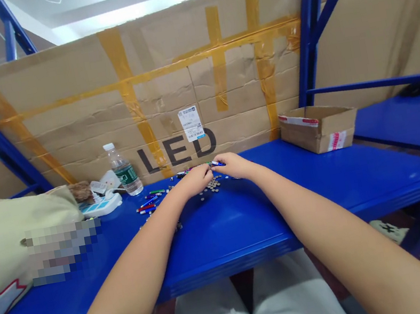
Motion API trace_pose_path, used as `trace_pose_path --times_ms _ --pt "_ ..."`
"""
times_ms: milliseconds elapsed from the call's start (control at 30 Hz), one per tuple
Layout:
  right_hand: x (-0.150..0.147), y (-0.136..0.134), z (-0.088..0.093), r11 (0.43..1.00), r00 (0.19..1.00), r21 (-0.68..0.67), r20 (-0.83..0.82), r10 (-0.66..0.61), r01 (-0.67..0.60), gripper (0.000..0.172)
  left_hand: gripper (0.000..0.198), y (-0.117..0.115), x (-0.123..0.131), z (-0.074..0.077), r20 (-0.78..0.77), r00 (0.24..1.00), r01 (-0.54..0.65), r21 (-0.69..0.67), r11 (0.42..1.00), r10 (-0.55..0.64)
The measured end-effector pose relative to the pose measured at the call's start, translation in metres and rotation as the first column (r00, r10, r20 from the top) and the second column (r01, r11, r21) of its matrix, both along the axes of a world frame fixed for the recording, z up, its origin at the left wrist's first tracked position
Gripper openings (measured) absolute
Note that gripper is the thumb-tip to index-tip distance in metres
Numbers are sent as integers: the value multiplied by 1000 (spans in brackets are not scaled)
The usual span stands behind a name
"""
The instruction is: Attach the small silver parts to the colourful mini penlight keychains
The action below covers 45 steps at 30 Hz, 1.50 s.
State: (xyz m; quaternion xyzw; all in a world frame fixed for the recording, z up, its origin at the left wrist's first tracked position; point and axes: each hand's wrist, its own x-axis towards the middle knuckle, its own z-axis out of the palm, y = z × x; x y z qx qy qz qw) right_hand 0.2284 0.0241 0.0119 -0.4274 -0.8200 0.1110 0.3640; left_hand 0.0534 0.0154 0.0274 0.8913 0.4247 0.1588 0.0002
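My right hand [231, 164] pinches a small blue pen-like tube [218, 163] with a light end. Close beside it, my left hand [196, 180] has its fingertips pressed together; whatever is in them is too small to make out. Below the hands, several small round metal discs [213, 184], like button cells, lie loose on the blue table [227, 235]. To the left of my left hand lie several slim tubes in green, blue and red, among them a red tube [146, 207] and a green tube [156, 192]. More small pieces are partly hidden behind my left forearm.
A water bottle [125, 172] stands at the back left, near a white power strip [101, 205] and a pale cloth bag [15, 229]. An open cardboard box [317, 130] sits back right. A taped cardboard sheet [171, 99] closes off the rear between blue posts.
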Motion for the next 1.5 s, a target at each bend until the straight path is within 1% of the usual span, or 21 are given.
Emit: trace_pose_path --times_ms 67,167,233,333,400,433,467,500,567,600,633,733,833,900,967,1033,1200,1500 --pt "0 -5 2 997 1000 -75 -7 1 -1 19 29 2 -1 0 83 996 -40 -2 999 40" --pt "-3 -13 4 976 996 -207 -68 54 -67 22 29 3 -2 2 214 974 -78 5 997 76" --pt "-6 -16 4 958 991 -270 -120 62 -93 18 27 2 -1 3 289 954 -87 -9 996 86" --pt "-10 -14 3 936 956 -319 -289 53 -149 11 25 1 3 -1 449 886 -93 -82 992 120" --pt "-11 -12 3 923 892 -331 -452 27 -195 11 24 0 7 -6 519 843 -65 -163 984 142" --pt "-11 -11 3 916 854 -340 -520 6 -214 10 24 0 9 -9 521 843 -41 -191 981 137" --pt "-10 -10 2 906 822 -358 -569 -21 -226 11 25 -1 11 -12 499 859 -21 -191 981 115" --pt "-10 -10 2 892 802 -389 -595 -51 -231 12 25 -2 12 -14 460 884 -6 -163 987 81" --pt "-10 -11 2 859 806 -456 -585 -93 -232 16 26 -5 14 -17 353 935 -3 -56 998 23" --pt "-10 -12 1 847 820 -482 -562 -102 -224 18 26 -7 14 -17 295 955 -18 -6 1000 19" --pt "-11 -12 0 843 836 -495 -538 -107 -212 20 27 -8 14 -16 241 970 -42 28 999 34" --pt "-14 -12 -2 862 857 -476 -504 -104 -175 20 31 -12 13 -13 79 989 -132 68 989 126" --pt "-17 -11 -5 875 882 -468 -455 -121 -122 19 34 -16 12 -10 -69 975 -199 156 968 212" --pt "-17 -11 -5 872 895 -480 -424 -138 -93 20 39 -18 13 -9 -136 956 -224 232 947 260" --pt "-17 -12 -4 863 900 -497 -412 -141 -92 23 41 -19 14 -9 -172 946 -220 285 933 275" --pt "-17 -13 -4 851 899 -513 -417 -137 -109 24 39 -18 14 -8 -188 943 -207 310 928 273" --pt "-18 -15 -4 834 898 -537 -420 -134 -127 27 42 -15 10 -6 -219 943 -191 268 944 252" --pt "-20 -14 -5 866 928 -494 -353 -116 -80 28 42 -13 8 -9 -210 951 -169 265 949 229"
